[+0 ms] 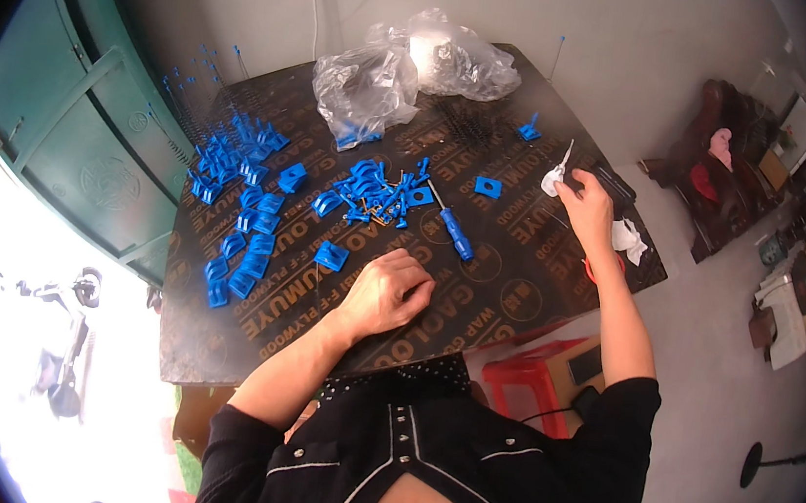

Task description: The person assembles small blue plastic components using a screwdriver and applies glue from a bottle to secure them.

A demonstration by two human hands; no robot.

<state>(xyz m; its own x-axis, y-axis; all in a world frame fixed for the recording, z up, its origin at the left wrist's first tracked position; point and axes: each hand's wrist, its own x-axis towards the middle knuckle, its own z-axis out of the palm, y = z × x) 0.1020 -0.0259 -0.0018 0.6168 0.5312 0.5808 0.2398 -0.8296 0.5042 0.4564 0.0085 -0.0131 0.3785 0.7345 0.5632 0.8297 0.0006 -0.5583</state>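
My left hand [387,291] rests on the dark printed board tabletop [474,328], fingers curled in a loose fist with nothing showing in them. Beside it lies a blue square plastic piece [330,256]. At the right side of the table, my right hand [586,210] pinches a crumpled white tissue [553,180] that ends in a thin upward point. Between the hands is a blue-handled screwdriver [457,235], its shaft toward a pile of blue plastic parts and screws [370,192]. Another blue piece with a hole [488,187] sits right of the screwdriver.
Blue parts [250,255] line the left side, near upright thin black springs or wires [186,116]. Clear plastic bags [367,81] stand at the back. A second white tissue [629,240] lies by my right wrist. A red crate [526,392] is below the table edge.
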